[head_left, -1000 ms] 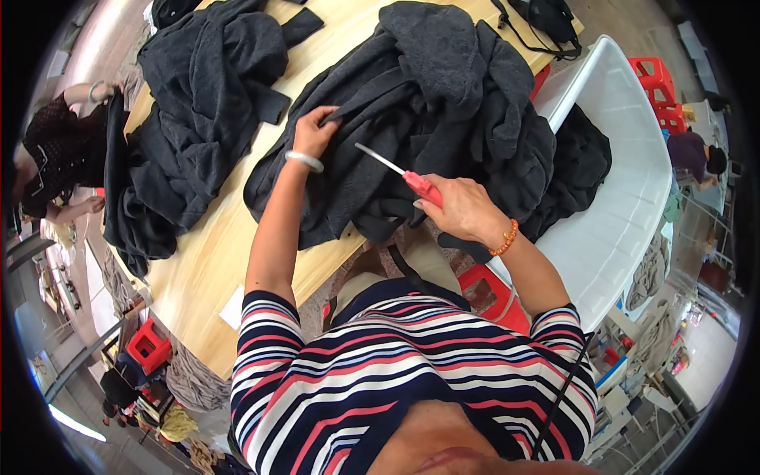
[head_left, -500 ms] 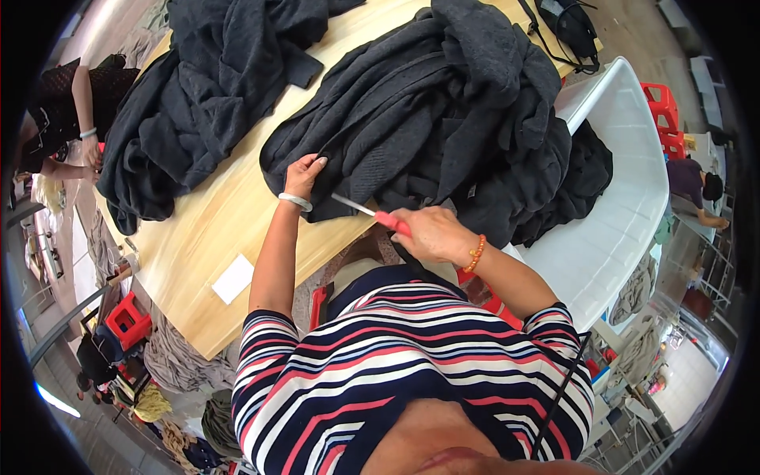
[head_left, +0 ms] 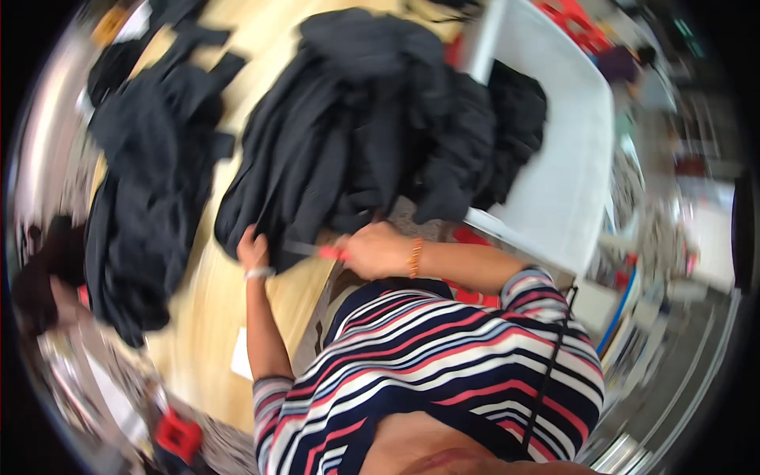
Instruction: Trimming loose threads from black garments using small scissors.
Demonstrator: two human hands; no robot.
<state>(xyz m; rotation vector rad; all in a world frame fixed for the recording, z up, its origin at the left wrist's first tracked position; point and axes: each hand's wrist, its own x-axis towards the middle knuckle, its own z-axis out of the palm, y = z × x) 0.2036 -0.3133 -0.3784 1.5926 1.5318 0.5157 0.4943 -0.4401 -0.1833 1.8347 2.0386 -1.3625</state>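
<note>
A heap of dark grey knit garments (head_left: 340, 111) lies on the pale wooden table (head_left: 218, 348). At the heap's near left edge, my left hand (head_left: 252, 247) pinches the fabric between thumb and fingers. My right hand (head_left: 380, 251) is closed round the red handle of a thin metal-shafted tool (head_left: 331, 252). The shaft points left toward my left hand, over a dark flap of cloth. Blur hides its tip and whether it touches the knit.
A second dark garment pile (head_left: 150, 198) lies to the left on the table. At right stands a white plastic bin (head_left: 562, 174), with dark cloth (head_left: 518, 127) inside it. A white paper (head_left: 241, 356) is by my left forearm. A red stool (head_left: 179, 434) stands at lower left.
The view has turned and blurred, so the table and piles sit differently in it. My left hand still grips the cloth, and my right hand still holds the tool pointing toward it.
</note>
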